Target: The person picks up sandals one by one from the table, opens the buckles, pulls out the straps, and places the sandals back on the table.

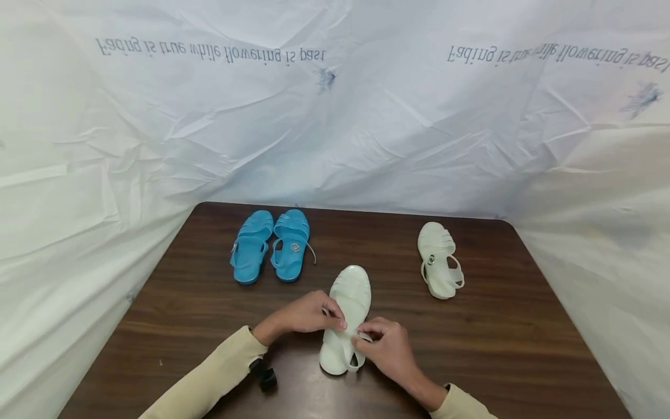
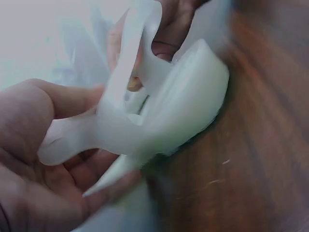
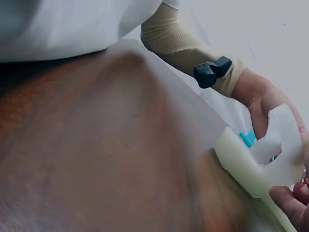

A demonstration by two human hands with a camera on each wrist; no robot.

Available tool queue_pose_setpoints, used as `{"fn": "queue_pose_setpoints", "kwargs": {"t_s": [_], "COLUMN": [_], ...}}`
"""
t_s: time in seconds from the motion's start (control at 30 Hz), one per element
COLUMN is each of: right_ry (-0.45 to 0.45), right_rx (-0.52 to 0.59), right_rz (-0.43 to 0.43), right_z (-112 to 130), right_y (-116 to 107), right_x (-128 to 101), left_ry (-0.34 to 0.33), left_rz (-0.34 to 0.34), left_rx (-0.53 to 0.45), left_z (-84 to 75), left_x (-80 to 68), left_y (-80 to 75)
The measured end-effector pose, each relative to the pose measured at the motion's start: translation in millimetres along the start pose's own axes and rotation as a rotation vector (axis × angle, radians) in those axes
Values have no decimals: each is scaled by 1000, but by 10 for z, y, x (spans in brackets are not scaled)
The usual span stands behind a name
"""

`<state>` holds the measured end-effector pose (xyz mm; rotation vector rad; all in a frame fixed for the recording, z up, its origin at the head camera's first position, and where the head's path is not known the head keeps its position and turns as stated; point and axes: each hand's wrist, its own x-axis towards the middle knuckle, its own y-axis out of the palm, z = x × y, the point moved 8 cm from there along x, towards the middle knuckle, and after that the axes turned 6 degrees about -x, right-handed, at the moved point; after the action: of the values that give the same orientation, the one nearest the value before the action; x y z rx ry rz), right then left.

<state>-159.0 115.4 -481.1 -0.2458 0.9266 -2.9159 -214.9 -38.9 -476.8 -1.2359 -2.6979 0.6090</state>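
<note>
A white sandal [image 1: 352, 288] lies on the dark wooden table with its toe pointing away from me. My left hand [image 1: 313, 312] is at its left side, thumb and fingers pinching the ankle strap [image 2: 111, 121]. From the other side my right hand [image 1: 388, 349] pinches the strap between thumb and index finger. In the left wrist view the strap stands up in a loop over the heel [image 2: 193, 96]. The right wrist view catches only the right fingertips [image 3: 289, 200] beside the strap; fingers partly hide the buckle area.
A second white sandal [image 1: 433, 237] lies toward the back right of the table [image 1: 497, 326]. Two blue sandals [image 1: 292, 224] sit side by side at the back left. White sheeting [image 1: 366, 145] hangs behind the table and along its sides.
</note>
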Motion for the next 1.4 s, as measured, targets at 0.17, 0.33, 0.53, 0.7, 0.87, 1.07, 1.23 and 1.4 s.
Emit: {"fn": "queue_pose_setpoints", "kwargs": {"t_s": [0.17,0.33,0.53,0.7,0.87,1.07,1.23,1.4], "right_ry": [-55,-65,-69,-62,-71,25,60,91], "right_rx": [-49,-79,-128,-116,-49,62,156,219], "right_rz": [11,45,76,44,-33,-87,-112,-114], "right_z": [42,55,77,53,17,-112,-159,-217], "right_y": [-33,-45,-31,-34,-67,-83,-105,-77], "right_x": [32,34,36,16,-9,-18,-32,-43], "left_ry": [27,27,44,-8,-62,-93,-80,-104], "left_rz": [43,73,67,22,-24,-67,-74,-79], "left_rx": [224,145,52,-42,-153,-189,-197,-232], "left_z": [-156,-137,-112,-46,40,121,102,143], "left_x": [30,53,83,85,110,123,110,105], "left_y": [72,152,163,148,146,128,118,116]}}
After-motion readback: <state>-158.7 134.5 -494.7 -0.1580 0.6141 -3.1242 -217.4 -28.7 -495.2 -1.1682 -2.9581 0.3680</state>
